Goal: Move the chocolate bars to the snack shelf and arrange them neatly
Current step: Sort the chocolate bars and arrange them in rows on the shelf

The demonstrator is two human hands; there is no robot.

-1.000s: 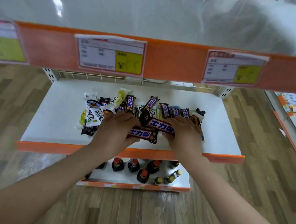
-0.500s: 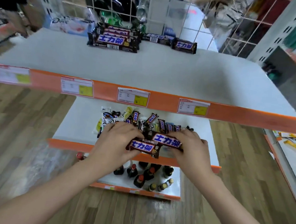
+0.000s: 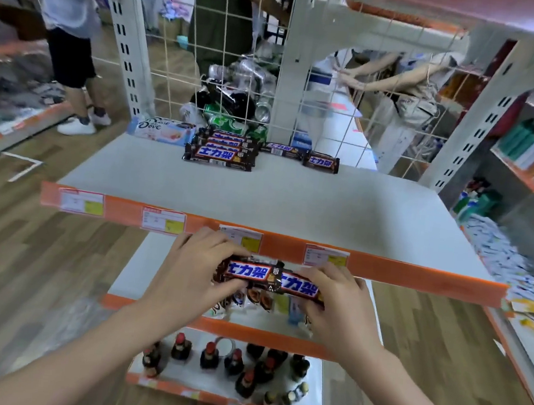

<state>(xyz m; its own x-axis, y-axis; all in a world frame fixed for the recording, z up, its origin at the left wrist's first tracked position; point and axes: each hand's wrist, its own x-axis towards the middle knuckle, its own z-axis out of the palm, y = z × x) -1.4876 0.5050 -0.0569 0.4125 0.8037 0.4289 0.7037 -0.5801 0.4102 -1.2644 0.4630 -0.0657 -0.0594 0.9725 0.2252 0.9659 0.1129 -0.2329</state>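
My left hand [image 3: 187, 273] grips one brown chocolate bar [image 3: 247, 270] with blue-and-white lettering. My right hand [image 3: 337, 310] grips a second, matching bar [image 3: 300, 287] beside it. Both bars are lifted just below the orange front edge of the upper white shelf [image 3: 275, 203]. At the back of that shelf lies a neat stack of the same bars [image 3: 220, 152], two single bars [image 3: 320, 162] to its right, and a pale Dove box [image 3: 161, 130] to its left. Loose bars and wrappers [image 3: 259, 299] remain on the middle shelf under my hands.
A wire grid panel [image 3: 241, 53] backs the upper shelf, with cans behind it. Small dark bottles with red caps [image 3: 227, 358] stand on the lowest shelf. People stand behind the rack and at the far left. Another stocked shelf unit [image 3: 531, 156] stands on the right.
Both hands have lifted the two bars off the middle shelf's pile up to the front edge of the upper shelf. The view has tilted upward, showing the upper shelf and its back panel.
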